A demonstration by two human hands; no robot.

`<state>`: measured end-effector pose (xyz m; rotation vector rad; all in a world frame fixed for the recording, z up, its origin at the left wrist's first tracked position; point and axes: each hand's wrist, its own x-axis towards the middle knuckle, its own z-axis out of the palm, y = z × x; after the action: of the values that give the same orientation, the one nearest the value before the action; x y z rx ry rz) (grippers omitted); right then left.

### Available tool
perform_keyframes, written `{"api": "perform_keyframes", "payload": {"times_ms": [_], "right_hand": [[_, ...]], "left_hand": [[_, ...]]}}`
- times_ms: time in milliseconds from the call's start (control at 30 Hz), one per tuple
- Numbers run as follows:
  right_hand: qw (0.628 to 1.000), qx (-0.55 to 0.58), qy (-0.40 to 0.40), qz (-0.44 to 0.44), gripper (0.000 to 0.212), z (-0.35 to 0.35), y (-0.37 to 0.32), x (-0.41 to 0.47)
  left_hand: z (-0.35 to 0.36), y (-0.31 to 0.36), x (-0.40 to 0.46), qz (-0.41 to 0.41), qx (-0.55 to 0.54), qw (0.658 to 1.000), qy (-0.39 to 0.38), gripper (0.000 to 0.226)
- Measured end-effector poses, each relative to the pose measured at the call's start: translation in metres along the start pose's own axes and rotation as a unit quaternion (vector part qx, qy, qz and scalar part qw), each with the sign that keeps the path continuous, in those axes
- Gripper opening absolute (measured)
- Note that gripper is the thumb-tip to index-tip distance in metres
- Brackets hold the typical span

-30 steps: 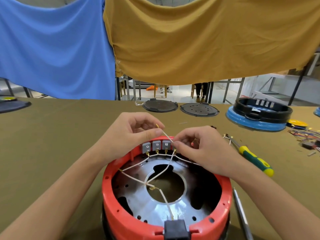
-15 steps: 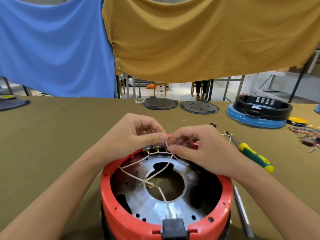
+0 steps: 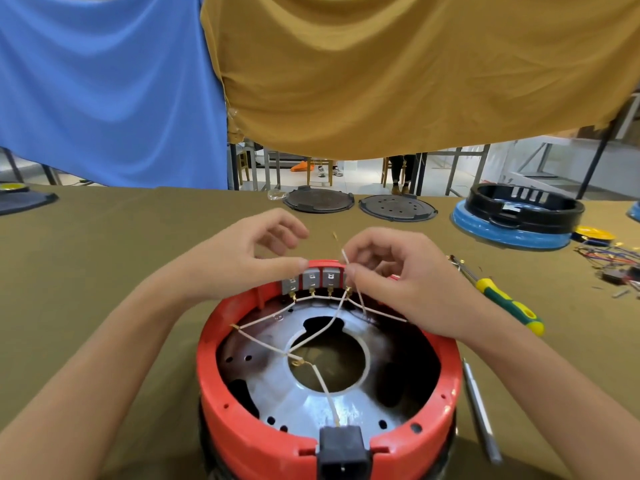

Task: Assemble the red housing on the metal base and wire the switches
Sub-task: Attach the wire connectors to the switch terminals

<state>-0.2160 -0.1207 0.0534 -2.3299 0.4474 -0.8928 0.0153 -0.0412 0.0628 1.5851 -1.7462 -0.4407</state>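
Wiring of the switches (image 3: 313, 279) at the far rim of the red housing (image 3: 325, 441), which sits on the metal base (image 3: 311, 407).

We press our left hand (image 3: 239, 258) thumb against the switches to steady them, other fingers loosely curled; our right hand (image 3: 391, 282) pinches a white wire (image 3: 360, 299), lining up its free end for a terminal.

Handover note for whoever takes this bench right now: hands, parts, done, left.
Left hand: thumb against the grey switches at the far rim of the red housing.
Right hand: pinches a loose white wire, free end up.
Done: housing sits on the metal base; wires run to the switches' lower terminals.
Left: connect the held wire.
Screwdriver lies to the right.
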Motion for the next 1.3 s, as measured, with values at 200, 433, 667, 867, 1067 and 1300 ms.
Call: {"api": "perform_keyframes", "payload": {"times_ms": [200,433,667,867,1067,1300], "right_hand": [[0.999,0.028,0.035,0.000,0.019,-0.002,0.001,0.002],[0.998,-0.029,0.033,-0.039,0.007,-0.006,-0.004,0.004],[0.995,-0.091,0.011,-0.048,0.008,-0.010,0.001,0.002],[0.997,-0.069,0.011,-0.045,0.006,-0.013,0.000,0.003],[0.996,-0.075,0.008,-0.035,0.012,-0.020,0.000,0.002],[0.996,-0.084,-0.008,-0.020,0.008,-0.019,0.003,0.003]], "left_hand": [[-0.014,-0.004,-0.007,-0.138,0.062,0.980,-0.130,0.031],[0.013,-0.011,0.010,-0.091,-0.001,0.993,0.078,0.021],[-0.012,-0.014,-0.002,-0.237,-0.040,0.965,-0.103,0.040],[-0.003,-0.016,0.006,-0.153,-0.044,0.987,-0.024,0.028],[0.024,-0.018,0.015,-0.107,-0.133,0.985,0.023,0.020],[0.003,-0.018,0.005,-0.178,-0.109,0.972,-0.108,0.049]]}}
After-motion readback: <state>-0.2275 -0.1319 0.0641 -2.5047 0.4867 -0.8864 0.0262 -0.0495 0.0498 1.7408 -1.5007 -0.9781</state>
